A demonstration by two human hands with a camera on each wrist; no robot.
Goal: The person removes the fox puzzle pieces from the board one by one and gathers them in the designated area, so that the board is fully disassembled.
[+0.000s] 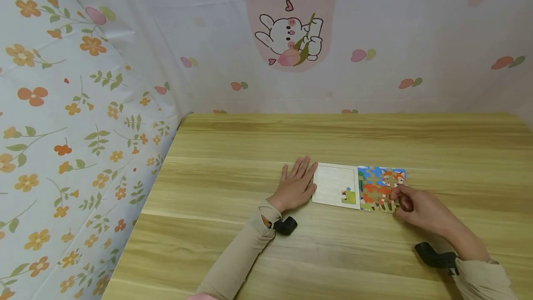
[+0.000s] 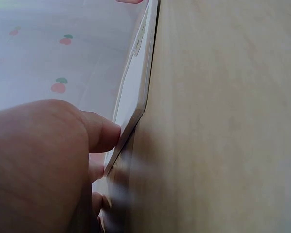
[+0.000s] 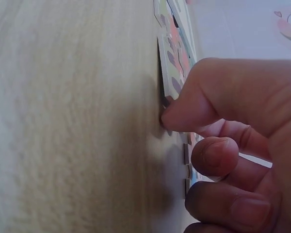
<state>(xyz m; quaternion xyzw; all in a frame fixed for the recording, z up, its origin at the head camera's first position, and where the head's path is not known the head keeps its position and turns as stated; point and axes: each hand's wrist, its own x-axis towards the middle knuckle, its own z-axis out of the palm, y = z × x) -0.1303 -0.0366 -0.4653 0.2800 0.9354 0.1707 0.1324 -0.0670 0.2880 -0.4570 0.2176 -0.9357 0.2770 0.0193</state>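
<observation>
A shallow white puzzle tray (image 1: 329, 179) lies on the table, with one green puzzle piece (image 1: 350, 197) in its lower right corner. My left hand (image 1: 294, 190) rests flat at the tray's left edge, fingers extended; in the left wrist view the thumb (image 2: 105, 132) touches the tray's rim. Right beside the tray lie several fox-picture puzzle pieces (image 1: 370, 188), grouped into a rough square. My right hand (image 1: 424, 209) is at the lower right of this group, thumb and curled index finger pinching a puzzle piece (image 3: 170, 73) by its corner. The fingers partly hide that piece.
The wooden table (image 1: 233, 175) extends around the puzzle. A printed cloth with a rabbit (image 1: 287, 36) hangs behind it, and a flowered cloth (image 1: 83, 152) hangs along the left side. Black wrist devices (image 1: 435, 256) are worn at both sleeves.
</observation>
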